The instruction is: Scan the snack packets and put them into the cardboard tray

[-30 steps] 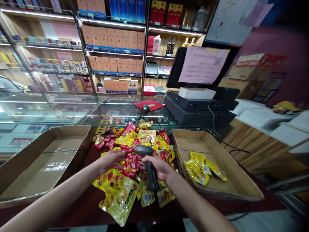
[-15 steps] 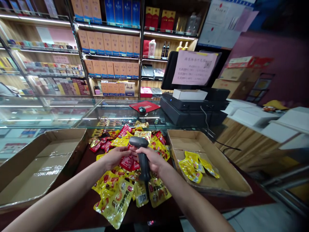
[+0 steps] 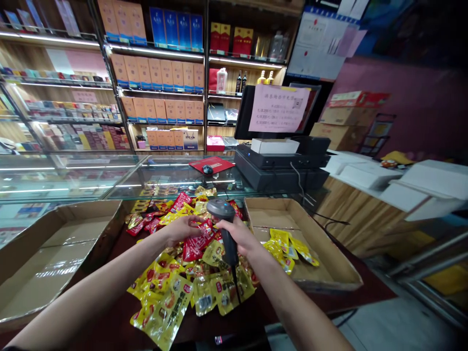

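Observation:
My right hand (image 3: 239, 236) is closed round the handle of a black handheld barcode scanner (image 3: 227, 234), held upright with its head on top and its cable hanging below. My left hand (image 3: 185, 228) reaches in from the other side, thumb and fingers apart, over a red snack packet (image 3: 197, 243). Whether its fingertips touch that packet I cannot tell. Below both hands spreads a heap of red and yellow snack packets; a large yellow packet (image 3: 168, 307) lies at the near edge and another with a barcode (image 3: 204, 295) lies beside it.
A shallow cardboard tray (image 3: 84, 243) stands to the left. On the right, a second cardboard tray (image 3: 343, 265) holds several yellow packets (image 3: 283, 243). Behind are a glass counter (image 3: 127, 178), a mouse (image 3: 207, 169) and a monitor (image 3: 278, 109) bearing a paper notice.
The scanner and my right hand have shifted slightly right, relative to the heap. My left hand has drawn apart from the scanner, and more of the red packet shows between them. The view has turned slightly.

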A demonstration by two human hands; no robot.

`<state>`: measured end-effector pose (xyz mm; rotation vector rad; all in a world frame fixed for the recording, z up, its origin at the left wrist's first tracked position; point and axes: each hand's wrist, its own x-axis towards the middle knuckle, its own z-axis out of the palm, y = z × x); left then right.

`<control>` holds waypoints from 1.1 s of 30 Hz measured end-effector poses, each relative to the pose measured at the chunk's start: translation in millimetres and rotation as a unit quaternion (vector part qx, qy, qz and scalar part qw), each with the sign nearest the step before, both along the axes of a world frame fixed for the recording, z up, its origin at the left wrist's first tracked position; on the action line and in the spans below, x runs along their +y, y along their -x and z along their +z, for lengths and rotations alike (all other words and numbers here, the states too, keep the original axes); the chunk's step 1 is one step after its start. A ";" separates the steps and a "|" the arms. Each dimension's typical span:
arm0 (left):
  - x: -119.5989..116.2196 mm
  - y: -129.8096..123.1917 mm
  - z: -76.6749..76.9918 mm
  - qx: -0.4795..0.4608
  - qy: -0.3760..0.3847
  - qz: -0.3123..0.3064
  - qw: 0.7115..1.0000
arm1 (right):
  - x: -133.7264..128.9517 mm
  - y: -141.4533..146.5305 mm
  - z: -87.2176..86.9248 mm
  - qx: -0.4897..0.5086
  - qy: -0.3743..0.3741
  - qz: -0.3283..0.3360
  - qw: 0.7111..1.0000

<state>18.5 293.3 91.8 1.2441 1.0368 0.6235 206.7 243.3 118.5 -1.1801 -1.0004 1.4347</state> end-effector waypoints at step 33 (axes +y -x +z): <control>67.8 -37.6 7.7 -0.040 0.029 0.083 0.995 | -43.1 18.0 -42.7 0.000 0.016 0.001 1.000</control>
